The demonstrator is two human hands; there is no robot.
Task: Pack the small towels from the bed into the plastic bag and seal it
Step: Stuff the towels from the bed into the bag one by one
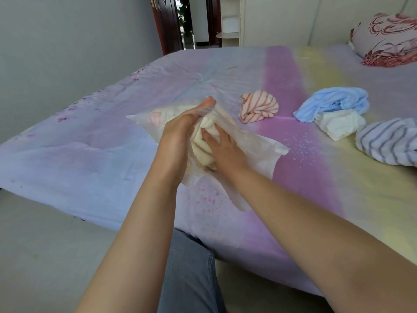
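A translucent plastic bag (255, 152) lies on the bed in front of me with its mouth toward me. My left hand (180, 125) holds the bag's upper edge, thumb raised. A cream towel (204, 143) sits in the bag's mouth, and my right hand (222, 147) presses on it with its fingers dug into the cloth. A pinkish towel shows faintly deeper inside the bag. To the right on the bed lie an orange-striped towel (259, 106), a light blue towel (334, 101), a white towel (338, 124) and a grey-striped towel (388, 141).
The bed (90, 150) has a pastel purple, pink and yellow cover. A floral pillow (388, 39) lies at the far right. A grey wall stands to the left, with a doorway at the back. My leg in jeans (189, 274) is by the bed's near edge.
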